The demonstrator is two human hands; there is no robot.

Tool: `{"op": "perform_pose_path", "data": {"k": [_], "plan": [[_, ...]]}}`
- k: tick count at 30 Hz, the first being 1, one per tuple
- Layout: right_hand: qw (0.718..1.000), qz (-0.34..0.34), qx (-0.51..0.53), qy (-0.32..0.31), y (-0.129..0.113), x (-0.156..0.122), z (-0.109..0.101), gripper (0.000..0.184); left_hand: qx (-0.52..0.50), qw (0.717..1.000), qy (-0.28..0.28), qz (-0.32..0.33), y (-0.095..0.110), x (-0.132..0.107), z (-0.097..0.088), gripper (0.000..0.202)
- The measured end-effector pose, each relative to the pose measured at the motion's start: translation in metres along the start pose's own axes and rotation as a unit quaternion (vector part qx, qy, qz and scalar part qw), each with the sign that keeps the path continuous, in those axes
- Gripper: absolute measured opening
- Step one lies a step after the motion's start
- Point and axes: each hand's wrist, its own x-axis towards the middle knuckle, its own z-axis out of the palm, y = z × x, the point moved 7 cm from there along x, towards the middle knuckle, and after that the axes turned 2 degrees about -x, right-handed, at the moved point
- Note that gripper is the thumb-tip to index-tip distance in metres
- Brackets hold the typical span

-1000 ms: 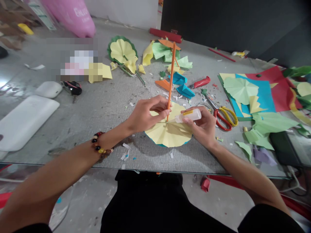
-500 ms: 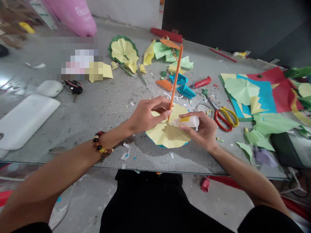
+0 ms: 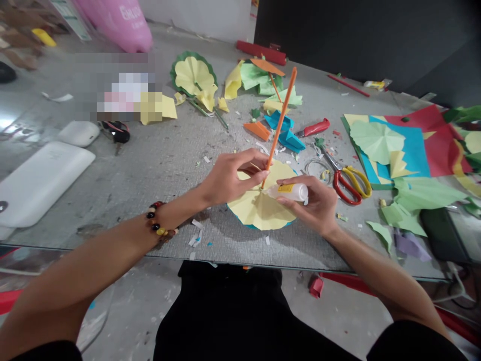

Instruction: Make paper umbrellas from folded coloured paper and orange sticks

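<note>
My left hand (image 3: 235, 175) pinches an orange stick (image 3: 281, 118) near its lower end. The stick leans to the right, its foot at the centre of a round, pleated yellow paper piece (image 3: 259, 213) with a blue edge beneath. My right hand (image 3: 313, 203) is closed around a small white glue bottle (image 3: 293, 191) with a yellow label. The bottle lies nearly level, its nozzle pointing left at the stick's foot; whether glue is coming out I cannot tell.
Scissors (image 3: 351, 183) with red and yellow handles and red-handled pliers (image 3: 315, 128) lie right of the work. Coloured paper sheets (image 3: 413, 150) are stacked farther right. A green-and-yellow paper flower (image 3: 193, 75) is at the back; a white power bank (image 3: 45, 183) lies left.
The top of the orange stick has tilted to the right. Both hands keep their grips, and the bottle's nozzle stays at the stick's foot. The view has shifted slightly.
</note>
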Motion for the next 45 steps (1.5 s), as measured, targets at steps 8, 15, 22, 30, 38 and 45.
{"op": "perform_pose_path", "data": {"k": [8, 15, 22, 30, 38, 45], "plan": [[0.999, -0.048, 0.020, -0.004, -0.0018, -0.0023, 0.0013, 0.043, 0.000, 1.000, 0.002, 0.007, 0.0008, -0.0003, 0.0002, 0.019], [0.997, -0.062, 0.035, -0.009, -0.0004, -0.0041, 0.0018, 0.049, 0.006, 1.000, 0.003, 0.009, 0.0010, 0.0000, -0.0006, 0.018], [0.996, -0.078, 0.037, -0.019, -0.0031, -0.0042, 0.0018, 0.052, 0.015, 1.000, 0.005, 0.008, 0.0023, 0.0003, -0.0006, 0.016], [0.998, -0.046, 0.038, -0.003, 0.0014, -0.0023, 0.0008, 0.046, 0.021, 1.000, 0.008, 0.016, 0.0025, 0.0000, -0.0008, 0.015], [0.999, -0.033, 0.035, 0.009, 0.0010, -0.0008, -0.0020, 0.044, 0.018, 1.000, 0.005, 0.021, 0.0028, -0.0001, 0.0002, 0.016], [0.999, -0.031, 0.033, 0.012, 0.0015, -0.0003, -0.0028, 0.043, 0.014, 1.000, 0.006, 0.023, 0.0021, -0.0005, 0.0000, 0.016]]}}
